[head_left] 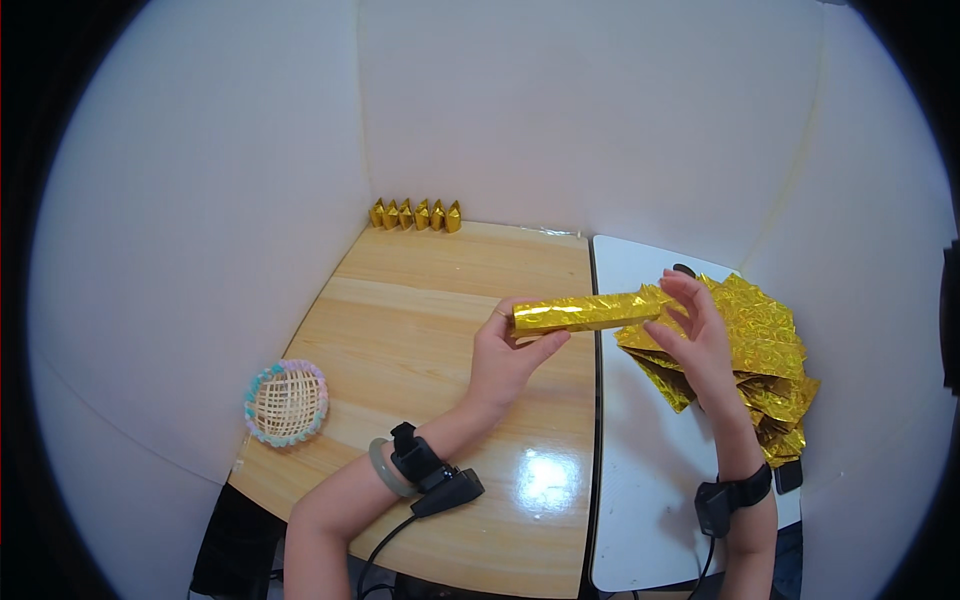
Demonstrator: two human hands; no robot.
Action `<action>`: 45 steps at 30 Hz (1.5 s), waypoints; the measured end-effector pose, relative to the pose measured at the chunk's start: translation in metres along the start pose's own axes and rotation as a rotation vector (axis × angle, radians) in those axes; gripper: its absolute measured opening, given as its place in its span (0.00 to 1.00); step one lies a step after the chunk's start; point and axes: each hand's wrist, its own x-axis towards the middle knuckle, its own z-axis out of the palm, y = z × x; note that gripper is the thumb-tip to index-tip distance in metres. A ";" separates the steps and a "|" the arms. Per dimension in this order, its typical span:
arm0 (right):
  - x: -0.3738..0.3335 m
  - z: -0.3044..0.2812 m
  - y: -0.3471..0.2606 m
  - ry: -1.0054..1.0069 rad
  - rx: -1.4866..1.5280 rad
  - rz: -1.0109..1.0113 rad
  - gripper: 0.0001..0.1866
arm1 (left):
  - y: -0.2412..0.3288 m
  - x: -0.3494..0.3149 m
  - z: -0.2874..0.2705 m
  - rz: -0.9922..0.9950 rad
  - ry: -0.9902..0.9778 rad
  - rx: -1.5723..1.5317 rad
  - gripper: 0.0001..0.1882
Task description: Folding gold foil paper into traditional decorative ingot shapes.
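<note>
Gold strip [585,313] pinched in my left fingers [545,347]
My right fingers [688,289] curve at its three o'clock end; whether they grip, I cannot tell.

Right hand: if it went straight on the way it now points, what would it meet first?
Most likely the right end of the folded gold strip, whose other end the left hand holds. The right hand overlaps that end in the picture; depth leaves any contact unclear.
</note>
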 end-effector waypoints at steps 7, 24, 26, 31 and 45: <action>-0.018 0.025 -0.019 -0.290 -0.346 -0.241 0.24 | 0.020 -0.009 0.010 0.263 -0.167 0.404 0.20; -0.036 0.045 -0.005 -0.751 0.629 0.439 0.12 | 0.010 -0.005 0.000 0.166 -0.445 0.186 0.35; -0.037 0.045 -0.003 -0.869 0.671 0.499 0.16 | 0.014 -0.009 0.004 0.041 -0.519 0.047 0.34; -0.038 0.041 -0.014 -0.836 0.293 0.231 0.24 | 0.019 -0.017 0.012 -0.235 -0.536 0.043 0.28; -0.018 -0.003 -0.079 -0.113 -0.371 -0.559 0.14 | 0.019 -0.021 0.013 0.159 -0.453 0.564 0.17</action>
